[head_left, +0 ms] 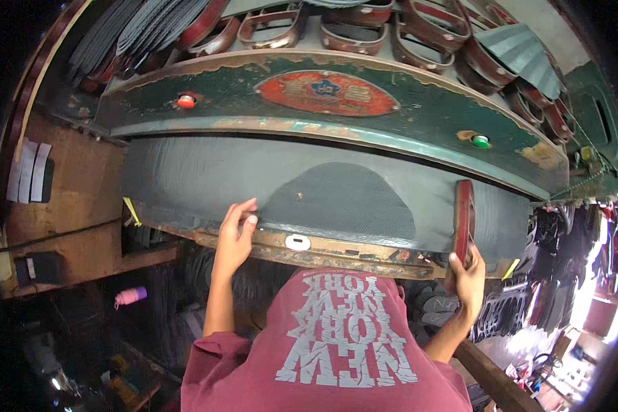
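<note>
Large pale lettering is being displayed in rows across a maroon shirt at the lower centre of the frame. Worn markings, too faint to be made out, are being carried by a red oval plate with a blue emblem, mounted on a green beam at upper centre; it is being flanked by a red button at left and a green button at right.

At centre right, a red looped frame is being gripped near its lower end by the right hand, its fingers being closed around it. The looped frame is being held at the right part of the grey desk, near a dark textured sheet at centre. Just beside the sheet's left edge, the left hand is being held open, fingers slightly bent and loosely spread; whether the desk is being touched cannot be told.
</note>
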`<control>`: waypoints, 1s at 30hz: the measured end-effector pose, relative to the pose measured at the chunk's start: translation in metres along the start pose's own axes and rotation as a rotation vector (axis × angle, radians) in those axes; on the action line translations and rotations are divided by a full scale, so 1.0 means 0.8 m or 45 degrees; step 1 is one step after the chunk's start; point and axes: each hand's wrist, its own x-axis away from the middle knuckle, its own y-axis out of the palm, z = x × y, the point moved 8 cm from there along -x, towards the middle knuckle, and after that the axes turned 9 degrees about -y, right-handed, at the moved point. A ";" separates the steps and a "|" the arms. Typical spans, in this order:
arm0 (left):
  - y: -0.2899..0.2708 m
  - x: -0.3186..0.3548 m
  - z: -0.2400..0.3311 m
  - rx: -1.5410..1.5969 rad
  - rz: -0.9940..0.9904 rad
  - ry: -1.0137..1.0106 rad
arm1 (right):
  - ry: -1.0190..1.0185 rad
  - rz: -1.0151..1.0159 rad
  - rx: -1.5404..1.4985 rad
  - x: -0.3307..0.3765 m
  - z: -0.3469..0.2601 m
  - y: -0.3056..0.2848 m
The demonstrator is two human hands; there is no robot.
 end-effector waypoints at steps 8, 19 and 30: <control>0.078 -0.025 0.025 0.413 -0.502 -0.221 | -1.010 -0.296 0.716 0.000 -0.102 0.148; 0.083 -0.064 -0.006 -0.153 -0.224 -0.098 | -1.200 -0.530 0.866 -0.030 -0.095 0.260; 0.090 -0.070 0.008 -0.617 -0.317 0.285 | -0.761 -0.199 0.442 -0.064 -0.012 0.145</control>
